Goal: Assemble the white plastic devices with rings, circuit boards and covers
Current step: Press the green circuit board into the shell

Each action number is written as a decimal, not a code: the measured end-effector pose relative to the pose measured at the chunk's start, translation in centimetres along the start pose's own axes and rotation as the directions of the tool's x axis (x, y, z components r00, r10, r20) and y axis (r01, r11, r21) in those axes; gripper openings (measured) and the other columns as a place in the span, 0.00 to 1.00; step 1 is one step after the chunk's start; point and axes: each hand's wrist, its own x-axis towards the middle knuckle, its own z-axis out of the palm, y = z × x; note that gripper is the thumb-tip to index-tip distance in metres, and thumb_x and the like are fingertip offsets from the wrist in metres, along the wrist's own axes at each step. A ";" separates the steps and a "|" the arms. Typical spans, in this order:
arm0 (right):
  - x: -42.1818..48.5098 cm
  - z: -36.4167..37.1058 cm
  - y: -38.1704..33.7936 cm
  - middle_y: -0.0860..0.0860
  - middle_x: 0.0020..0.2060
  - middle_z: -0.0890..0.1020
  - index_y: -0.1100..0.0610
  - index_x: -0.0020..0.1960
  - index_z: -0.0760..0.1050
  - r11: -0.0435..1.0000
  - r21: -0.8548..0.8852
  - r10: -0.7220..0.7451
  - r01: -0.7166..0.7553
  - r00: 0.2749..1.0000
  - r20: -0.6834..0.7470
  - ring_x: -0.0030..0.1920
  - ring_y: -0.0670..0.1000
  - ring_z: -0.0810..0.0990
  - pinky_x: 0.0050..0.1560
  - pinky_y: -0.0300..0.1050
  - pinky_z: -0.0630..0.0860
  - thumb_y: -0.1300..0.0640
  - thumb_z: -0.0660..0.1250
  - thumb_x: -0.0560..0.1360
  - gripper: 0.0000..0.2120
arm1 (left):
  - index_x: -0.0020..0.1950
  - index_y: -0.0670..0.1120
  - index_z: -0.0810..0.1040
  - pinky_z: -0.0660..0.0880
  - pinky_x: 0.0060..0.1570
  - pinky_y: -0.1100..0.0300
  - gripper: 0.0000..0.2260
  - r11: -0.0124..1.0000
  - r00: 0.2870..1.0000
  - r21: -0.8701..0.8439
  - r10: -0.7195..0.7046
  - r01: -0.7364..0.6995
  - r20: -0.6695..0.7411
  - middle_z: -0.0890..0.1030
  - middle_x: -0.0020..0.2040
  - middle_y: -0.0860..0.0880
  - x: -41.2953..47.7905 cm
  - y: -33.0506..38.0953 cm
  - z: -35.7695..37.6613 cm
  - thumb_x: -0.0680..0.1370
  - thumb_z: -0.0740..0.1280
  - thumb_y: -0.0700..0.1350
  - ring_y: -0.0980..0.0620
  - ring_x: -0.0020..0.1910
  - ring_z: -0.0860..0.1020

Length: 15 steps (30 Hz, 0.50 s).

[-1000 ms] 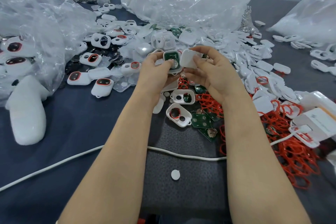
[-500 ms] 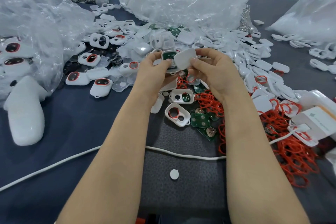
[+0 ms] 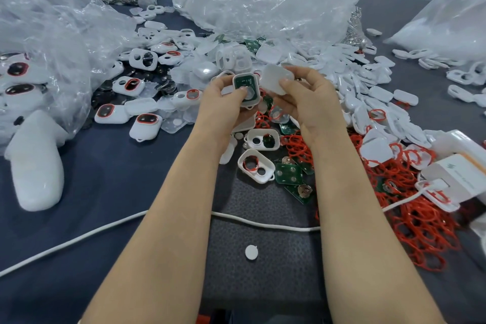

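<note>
In the middle of the frame, the left hand (image 3: 223, 101) grips a white housing (image 3: 246, 90), fingers curled behind it and the thumb on its front edge. A green circuit board sits inside the housing, facing the camera. Just to its right, the right hand (image 3: 309, 102) pinches a white cover (image 3: 276, 78) between thumb and fingers. The cover is tilted and close beside the housing's upper right corner, but I cannot tell if they touch.

Below the hands, two open housings (image 3: 256, 166) lie on the table (image 3: 79, 179) next to loose circuit boards (image 3: 289, 173). A heap of red rings (image 3: 420, 221) fills the lower right. A white cable (image 3: 263, 222) crosses the frame under both forearms, with a small white disc (image 3: 251, 252) below it.
</note>
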 end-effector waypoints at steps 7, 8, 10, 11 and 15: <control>-0.1 1.1 0.3 0.48 0.34 0.79 0.51 0.42 0.79 0.999 -0.032 -0.030 0.029 0.999 -0.029 0.30 0.41 0.76 0.34 0.35 0.74 0.63 0.69 0.75 0.08 | 0.55 0.49 0.71 0.81 0.43 0.60 0.10 1.000 0.999 -0.003 0.027 -0.027 -0.033 0.81 0.50 0.45 0.1 -0.5 0.5 0.80 0.63 0.35 0.49 0.46 0.82; -0.1 1.0 0.3 0.48 0.34 0.78 0.51 0.43 0.79 1.000 -0.012 -0.022 0.021 0.999 -0.038 0.28 0.41 0.75 0.33 0.36 0.74 0.64 0.69 0.75 0.08 | 0.54 0.50 0.72 0.81 0.42 0.62 0.09 0.999 0.999 0.005 0.036 -0.036 -0.036 0.81 0.48 0.46 0.1 -0.6 0.6 0.80 0.63 0.36 0.50 0.46 0.81; -0.1 1.0 0.2 0.52 0.35 0.79 0.55 0.44 0.79 0.997 0.072 0.026 -0.024 0.999 -0.036 0.28 0.43 0.77 0.33 0.35 0.76 0.64 0.68 0.75 0.06 | 0.50 0.51 0.72 0.80 0.39 0.64 0.10 0.998 0.998 0.013 0.056 -0.056 -0.037 0.81 0.44 0.48 0.1 -0.6 0.6 0.79 0.64 0.36 0.51 0.45 0.81; -0.2 1.1 0.2 0.54 0.37 0.80 0.57 0.44 0.78 0.993 0.103 0.053 -0.050 0.998 -0.025 0.29 0.43 0.79 0.33 0.35 0.77 0.65 0.69 0.75 0.04 | 0.49 0.51 0.72 0.80 0.39 0.64 0.10 0.998 0.998 0.010 0.061 -0.061 -0.033 0.81 0.44 0.48 0.0 -0.6 0.7 0.79 0.64 0.36 0.51 0.44 0.81; -0.5 1.8 0.4 0.59 0.41 0.82 0.59 0.44 0.78 0.999 -0.007 0.042 -0.042 0.999 -0.010 0.32 0.47 0.83 0.35 0.36 0.79 0.65 0.69 0.74 0.03 | 0.48 0.51 0.73 0.80 0.46 0.58 0.08 0.998 0.998 -0.001 0.058 -0.058 -0.025 0.81 0.47 0.44 0.2 -0.7 0.8 0.80 0.63 0.38 0.49 0.46 0.80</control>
